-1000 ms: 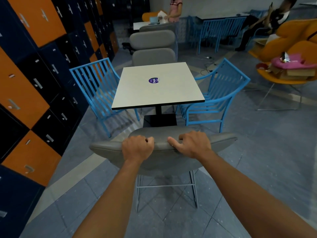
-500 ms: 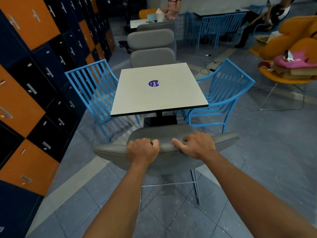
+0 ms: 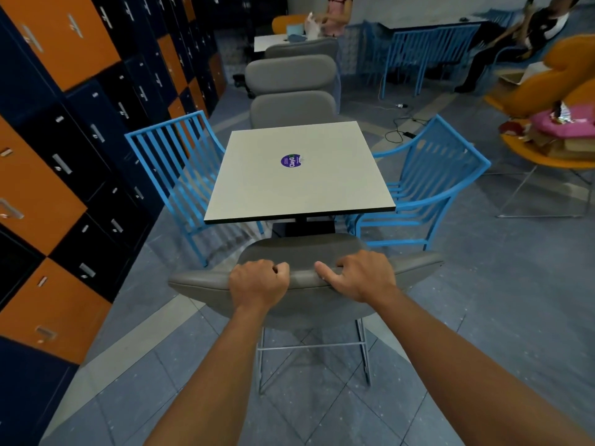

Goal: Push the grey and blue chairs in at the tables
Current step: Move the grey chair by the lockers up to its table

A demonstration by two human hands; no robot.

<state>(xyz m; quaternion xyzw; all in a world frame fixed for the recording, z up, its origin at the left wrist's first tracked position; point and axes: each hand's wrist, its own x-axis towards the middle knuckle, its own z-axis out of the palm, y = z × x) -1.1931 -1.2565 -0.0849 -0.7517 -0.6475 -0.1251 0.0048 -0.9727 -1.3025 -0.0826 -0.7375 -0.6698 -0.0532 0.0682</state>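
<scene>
A grey padded chair (image 3: 199, 283) stands in front of me, its seat just short of the near edge of a square white table (image 3: 338, 188). My left hand (image 3: 257, 281) grips the top of its backrest, fingers curled over the rim. My right hand (image 3: 360, 275) grips the same rim a little to the right, thumb along the back. A blue slatted chair (image 3: 174, 162) stands at the table's left side and another blue chair (image 3: 431, 181) at its right. A second grey chair (image 3: 289, 107) sits at the far side.
Orange and dark lockers (image 3: 64, 156) line the left wall close to the left blue chair. More grey chairs (image 3: 289, 72) and a second table (image 3: 267, 43) lie beyond. An orange lounge chair (image 3: 547, 149) with piled items is at right. People (image 3: 521, 37) sit at the back.
The grey chair has slid forward toward the table with both hands still gripping its backrest; the table and the blue chairs look nearer.
</scene>
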